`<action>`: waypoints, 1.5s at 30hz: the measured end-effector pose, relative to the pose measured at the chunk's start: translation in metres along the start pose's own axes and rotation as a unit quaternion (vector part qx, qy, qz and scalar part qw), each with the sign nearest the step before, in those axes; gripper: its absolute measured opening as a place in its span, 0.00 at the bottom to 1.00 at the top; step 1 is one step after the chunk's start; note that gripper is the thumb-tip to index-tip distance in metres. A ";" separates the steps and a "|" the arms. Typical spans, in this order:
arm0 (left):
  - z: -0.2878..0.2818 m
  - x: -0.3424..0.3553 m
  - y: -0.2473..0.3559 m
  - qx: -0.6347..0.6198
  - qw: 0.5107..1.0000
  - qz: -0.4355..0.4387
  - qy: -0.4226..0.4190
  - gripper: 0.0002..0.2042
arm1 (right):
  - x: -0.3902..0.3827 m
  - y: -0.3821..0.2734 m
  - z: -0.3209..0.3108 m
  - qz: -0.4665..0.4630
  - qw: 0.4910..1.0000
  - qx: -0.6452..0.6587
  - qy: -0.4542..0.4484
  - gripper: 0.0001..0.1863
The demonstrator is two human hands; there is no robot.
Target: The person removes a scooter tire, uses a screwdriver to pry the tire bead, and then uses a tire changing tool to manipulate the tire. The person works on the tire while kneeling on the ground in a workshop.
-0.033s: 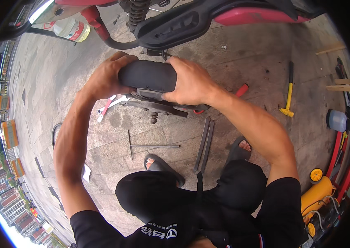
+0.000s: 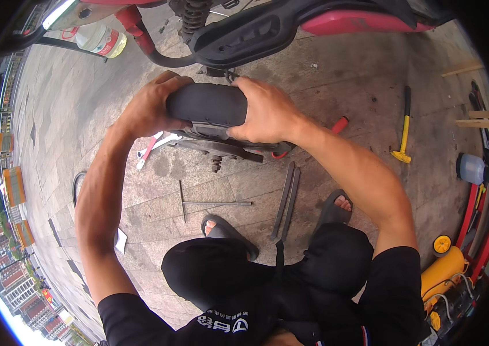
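Observation:
A black rubber tyre (image 2: 207,105) on a wheel stands in front of me, below the frame of a red and black scooter (image 2: 244,40). My left hand (image 2: 151,106) wraps round its left side and my right hand (image 2: 268,111) grips its right side, fingers curled over the far edge. Both thumbs lie on the near side by the rim. Just nearer to me, a dark metal arm (image 2: 238,152) crosses beneath the wheel, with a threaded bolt (image 2: 216,164) sticking out. The lower part of the wheel is hidden.
A T-handle wrench (image 2: 215,203) and two long flat bars (image 2: 285,199) lie on the paving before my feet. Spanners (image 2: 151,148) lie left of the wheel. At right are a yellow hammer (image 2: 404,130), a spray bottle (image 2: 473,167) and a yellow air compressor (image 2: 443,270).

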State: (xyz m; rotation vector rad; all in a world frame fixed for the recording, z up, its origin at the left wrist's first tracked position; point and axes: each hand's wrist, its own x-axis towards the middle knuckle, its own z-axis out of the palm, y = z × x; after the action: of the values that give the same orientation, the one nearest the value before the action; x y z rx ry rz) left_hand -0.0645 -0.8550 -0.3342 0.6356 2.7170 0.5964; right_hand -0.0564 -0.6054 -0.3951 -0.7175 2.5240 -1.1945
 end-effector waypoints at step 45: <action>0.193 0.070 0.583 -0.599 0.605 -0.424 -0.310 0.33 | -0.342 0.021 -0.362 0.169 0.808 0.199 0.529 0.34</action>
State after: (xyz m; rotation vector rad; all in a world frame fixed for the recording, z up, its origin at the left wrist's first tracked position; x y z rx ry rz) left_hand 0.1525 -0.2825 -0.2510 -0.6679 1.1475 1.2997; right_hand 0.0712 -0.1762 -0.1761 0.7088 2.7160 -2.2844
